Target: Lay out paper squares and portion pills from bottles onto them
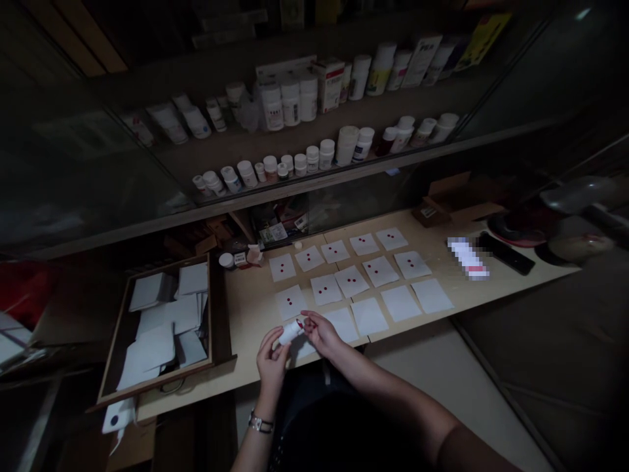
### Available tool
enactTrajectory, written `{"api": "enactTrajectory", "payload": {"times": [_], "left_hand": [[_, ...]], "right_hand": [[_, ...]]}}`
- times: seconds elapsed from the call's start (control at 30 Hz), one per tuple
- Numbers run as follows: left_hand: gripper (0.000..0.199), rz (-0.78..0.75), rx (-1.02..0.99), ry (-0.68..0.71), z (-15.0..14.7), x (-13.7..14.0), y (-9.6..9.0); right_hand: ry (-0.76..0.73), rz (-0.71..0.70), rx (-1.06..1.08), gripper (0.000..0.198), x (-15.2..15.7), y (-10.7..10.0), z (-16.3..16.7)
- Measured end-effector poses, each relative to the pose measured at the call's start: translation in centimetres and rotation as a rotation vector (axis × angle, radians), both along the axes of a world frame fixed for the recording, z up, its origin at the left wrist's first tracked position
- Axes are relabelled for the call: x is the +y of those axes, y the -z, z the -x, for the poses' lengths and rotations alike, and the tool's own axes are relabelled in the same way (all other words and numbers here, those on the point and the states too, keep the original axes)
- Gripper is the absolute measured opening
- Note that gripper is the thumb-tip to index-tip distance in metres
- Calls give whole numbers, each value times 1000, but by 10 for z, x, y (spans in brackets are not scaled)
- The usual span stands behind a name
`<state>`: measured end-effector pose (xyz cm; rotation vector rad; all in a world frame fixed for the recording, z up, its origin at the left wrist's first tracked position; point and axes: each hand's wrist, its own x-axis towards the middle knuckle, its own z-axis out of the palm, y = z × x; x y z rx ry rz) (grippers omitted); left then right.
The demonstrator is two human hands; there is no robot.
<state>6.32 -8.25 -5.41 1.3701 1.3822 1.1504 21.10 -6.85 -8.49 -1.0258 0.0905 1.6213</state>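
white bottle [289,334], held tilted at the near edge of the counter [250,318], mouth towards two o'clock and red showing there. at seven o'clock from it, left hand [271,354], fingers wrapped round the bottle's body, grasping it; metal bracelet [260,423] lower down, around the wrist. at three o'clock, right hand [320,333], fingers bent, close to the mouth; cannot tell whether pinching anything. beyond, from twelve to three o'clock, square papers [421,262] laid out in rows: two farther rows of five, each with a pair of small red discs [349,280], and plain papers [369,318] in the nearest row, partly behind the hands. at nine o'clock, wooden tray [211,314] filled with loose stacks of white paper [152,347]. at ten, small white-lidded jar [227,261] beside a little box [240,259]. at two, open cardboard box [442,208]; between two and three, dark phone [508,254] next to a blurred bright patch [468,258]. straight up at twelve, behind the counter, shelves [295,186] of white containers [290,101] and boxes [331,85]; at eight, below the tray, white device [119,416] with a cable.
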Motion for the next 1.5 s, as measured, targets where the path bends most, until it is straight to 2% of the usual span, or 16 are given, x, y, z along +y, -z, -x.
{"api": "enactTrajectory", "payload": {"times": [0.07,0.13,0.23,0.33,0.37,0.43,0.57,0.7,0.77,0.87,0.9,0.97,1.07,1.17,1.33,1.5], "left_hand": [[32,9,-17,-31,3,1,3],[34,4,-23,-68,7,2,7],[35,-12,-13,-121,14,3,12],[35,-10,1,-154,21,3,12],[35,-7,5,-159,23,2,12],[36,-2,7,-156,26,2,12],[36,-15,0,-155,29,0,14],[36,-15,-17,-152,29,0,13],[35,-7,-34,-132,30,1,10],[33,5,-51,-67,34,3,6],[32,9,-56,-36,35,5,4],[32,19,-64,25,37,7,3],[32,49,-71,92,36,10,2],[34,89,-76,113,33,12,2],[34,147,-102,119,29,15,0],[33,148,-112,135,27,15,-2]], "right_hand": [[-34,3,-262,12,-6,16,-2],[-127,-80,-612,15,-13,29,0],[-444,-316,-1081,28,-18,42,6],[-840,-501,-1362,37,-15,51,13],[-925,-545,-1424,37,-13,54,15],[-997,-616,-1501,36,-10,59,18],[-1021,-684,-1586,32,-5,59,20],[-1068,-652,-1665,38,-4,36,16],[-962,-624,-1659,38,-4,17,9],[-669,-604,-1549,31,-5,-18,-9],[-626,-655,-1485,29,-5,-30,-15],[-634,-829,-1386,27,-3,-50,-26],[-696,-1009,-1394,28,1,-68,-36],[-764,-1038,-1456,27,5,-69,-41],[-878,-1006,-1485,25,8,-56,-42],[-856,-923,-1329,18,9,-47,-39]]}}
